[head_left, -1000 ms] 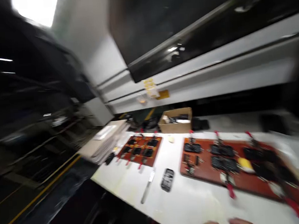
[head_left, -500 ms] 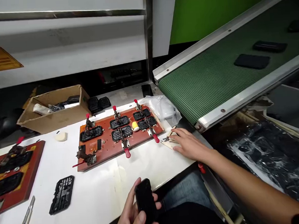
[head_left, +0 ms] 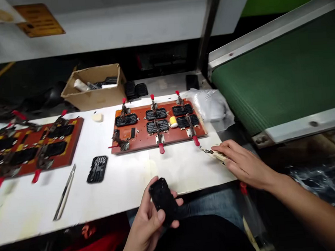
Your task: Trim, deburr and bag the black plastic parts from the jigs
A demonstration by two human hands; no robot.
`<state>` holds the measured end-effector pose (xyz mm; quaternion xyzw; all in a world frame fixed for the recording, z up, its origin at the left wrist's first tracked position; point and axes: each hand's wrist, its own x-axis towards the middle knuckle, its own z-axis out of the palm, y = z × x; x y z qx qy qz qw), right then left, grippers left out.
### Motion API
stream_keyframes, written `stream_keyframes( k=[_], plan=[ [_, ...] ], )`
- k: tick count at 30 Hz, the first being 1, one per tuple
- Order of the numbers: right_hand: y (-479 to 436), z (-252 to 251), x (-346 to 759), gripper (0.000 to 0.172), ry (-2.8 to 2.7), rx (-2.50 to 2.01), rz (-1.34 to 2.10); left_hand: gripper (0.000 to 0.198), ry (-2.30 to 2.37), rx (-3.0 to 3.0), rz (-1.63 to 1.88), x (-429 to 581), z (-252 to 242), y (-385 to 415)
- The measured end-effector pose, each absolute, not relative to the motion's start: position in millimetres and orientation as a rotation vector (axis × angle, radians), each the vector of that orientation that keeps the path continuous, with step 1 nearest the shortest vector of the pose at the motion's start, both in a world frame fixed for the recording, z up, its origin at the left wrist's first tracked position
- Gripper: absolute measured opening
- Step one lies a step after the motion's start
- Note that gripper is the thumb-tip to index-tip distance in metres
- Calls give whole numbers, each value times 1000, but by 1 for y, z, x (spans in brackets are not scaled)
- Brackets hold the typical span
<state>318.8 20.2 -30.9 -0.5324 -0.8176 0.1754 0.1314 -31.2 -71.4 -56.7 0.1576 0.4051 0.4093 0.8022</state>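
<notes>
My left hand [head_left: 147,222] grips a black rectangular plastic part [head_left: 163,200] above the table's front edge, its dark face turned up. At the table's right side, my right hand [head_left: 244,164] has its fingers around the pale handles of small cutting pliers [head_left: 215,154]. The metal jaws of the pliers point left, close to a red clamp handle. Behind my hands lies a red-brown fixture board [head_left: 140,145] with toggle clamps and several black ribbed parts on it. A loose black ribbed part [head_left: 97,169] rests on the white tabletop to the left.
Tweezers [head_left: 65,194] lie front left, near a second clamp board [head_left: 75,141]. A cardboard box [head_left: 96,98] with assorted items stands at the back. Right of the first board are a clear plastic bag [head_left: 213,107] and a green conveyor belt [head_left: 290,71]. A yellow-and-white roll [head_left: 173,121] sits on the board.
My right hand has closed around the pliers and lifted them slightly. My left hand still holds the black part. The view has swung left, showing more of the second board.
</notes>
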Motion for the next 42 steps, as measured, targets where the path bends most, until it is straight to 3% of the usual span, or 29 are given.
stream_keyframes(
  k=[5, 11, 17, 27, 31, 35, 42],
  plan=[
    [-4, 10, 254, 45, -2547, -1044, 734, 98, 594, 361, 986, -37, -51, -65],
    [2, 43, 187, 28, -2581, -782, 517, 94, 573, 422, 1070, -44, -44, -70],
    [0, 41, 163, 26, -2612, -724, 397, 90, 673, 456, 1103, -47, -44, -80],
    [4, 35, 158, 13, -2583, -681, 369, 105, 797, 414, 1097, -43, -40, -82],
    [2, 30, 167, 17, -2559, -649, 394, 95, 780, 397, 1096, -47, -36, -81],
    [5, 7, 218, 33, -2453, -823, 417, 79, 874, 312, 1175, -63, -36, -69],
    [56, -72, 344, 44, -2399, -1790, 129, 75, 1060, 332, 1040, -55, -34, -57]
  ],
)
